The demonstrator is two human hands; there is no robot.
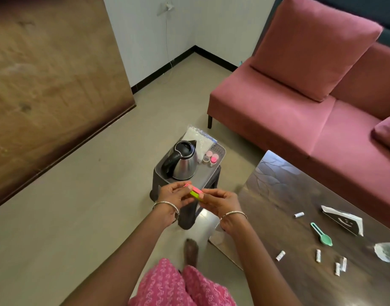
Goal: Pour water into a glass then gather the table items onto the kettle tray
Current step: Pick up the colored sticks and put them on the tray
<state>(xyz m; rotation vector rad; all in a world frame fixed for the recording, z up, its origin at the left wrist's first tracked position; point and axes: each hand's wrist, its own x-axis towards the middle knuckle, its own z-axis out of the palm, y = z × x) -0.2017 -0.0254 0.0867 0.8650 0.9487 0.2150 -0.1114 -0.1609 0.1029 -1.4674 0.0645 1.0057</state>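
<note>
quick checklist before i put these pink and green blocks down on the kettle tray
1. Grip: left hand and right hand both pinch the pink and green blocks: ok.
2. Landing spot: bare patch of tray right of the kettle: ok.
3. Small cups upright at the tray's back, off that patch: ok.
4. Table cleared: green spoon, sachets and paper packet lie on the table: not ok.
5. Water poured: cannot tell.
</note>
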